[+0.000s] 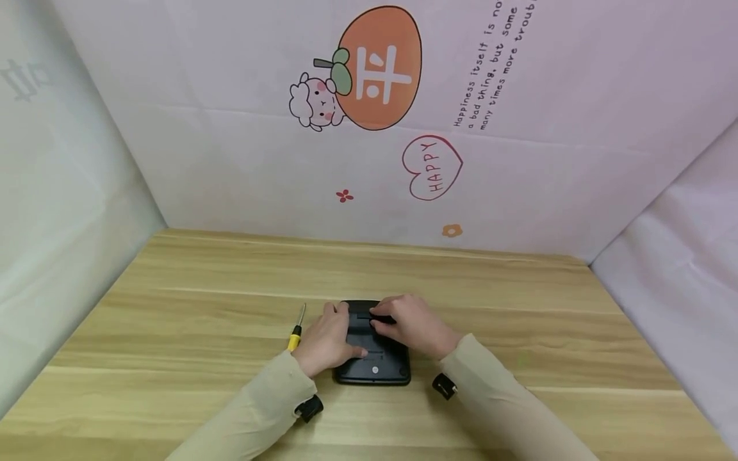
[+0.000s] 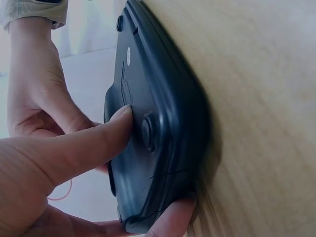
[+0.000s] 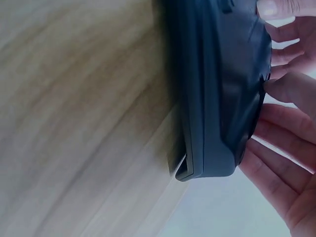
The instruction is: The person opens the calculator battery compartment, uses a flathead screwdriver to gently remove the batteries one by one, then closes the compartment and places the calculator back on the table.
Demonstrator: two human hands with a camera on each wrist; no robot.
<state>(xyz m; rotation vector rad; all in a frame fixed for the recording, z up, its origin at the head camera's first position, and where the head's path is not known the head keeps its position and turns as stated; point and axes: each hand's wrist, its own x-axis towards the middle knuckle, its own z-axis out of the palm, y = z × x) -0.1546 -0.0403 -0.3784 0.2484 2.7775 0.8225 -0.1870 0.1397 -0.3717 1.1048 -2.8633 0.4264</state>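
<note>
A black desk calculator lies underside up on the table, with rubber feet and a small round pale sticker on its back. My left hand grips its left side: the thumb presses on the back while the fingers curl round the edge. At the raised far section, my right hand pinches with thumb and fingers spread to either side of it. What exactly lies between those right fingertips is partly hidden. In the right wrist view, the calculator's side shows a narrow gap near its lower corner.
A screwdriver with a yellow and black handle lies just left of my left hand, its tip pointing away. The wooden table is bounded by a printed white backdrop behind and white cloth at both sides.
</note>
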